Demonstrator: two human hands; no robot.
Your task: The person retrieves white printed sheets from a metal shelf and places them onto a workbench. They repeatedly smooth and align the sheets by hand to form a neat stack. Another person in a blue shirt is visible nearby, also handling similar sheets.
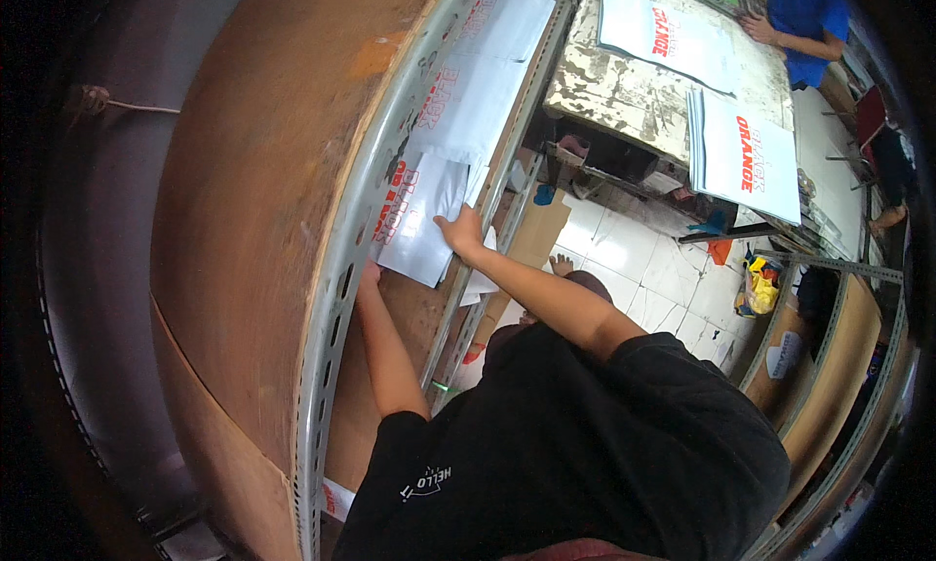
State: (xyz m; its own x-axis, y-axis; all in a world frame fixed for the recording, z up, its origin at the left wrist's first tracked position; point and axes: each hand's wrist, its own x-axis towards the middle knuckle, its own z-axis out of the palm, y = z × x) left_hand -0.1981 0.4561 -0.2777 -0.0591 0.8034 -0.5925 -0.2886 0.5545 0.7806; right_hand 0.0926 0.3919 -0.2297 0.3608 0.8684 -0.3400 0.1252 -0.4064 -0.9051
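A stack of pale, glossy printed sheets (426, 215) with red lettering lies on the wooden shelf (402, 312) to my left. My right hand (462, 232) grips the stack's right edge, the thumb on top and the other fingers mostly out of sight along the side. At the near left corner of the same stack is my left hand (369, 275). Its fingers are hidden by the sheets and the shelf's metal edge. Farther along the shelf lie more sheets of the same kind, a middle pile (473, 108) and a far pile (507, 25).
Close on my left rises a shelf board (263, 200) with a perforated metal edge (336, 259). A worn table (575, 83) at the far right bears two sheet stacks (746, 156). Behind it a person in blue (807, 20) rests a hand there. Another shelf rack (829, 386) stands right.
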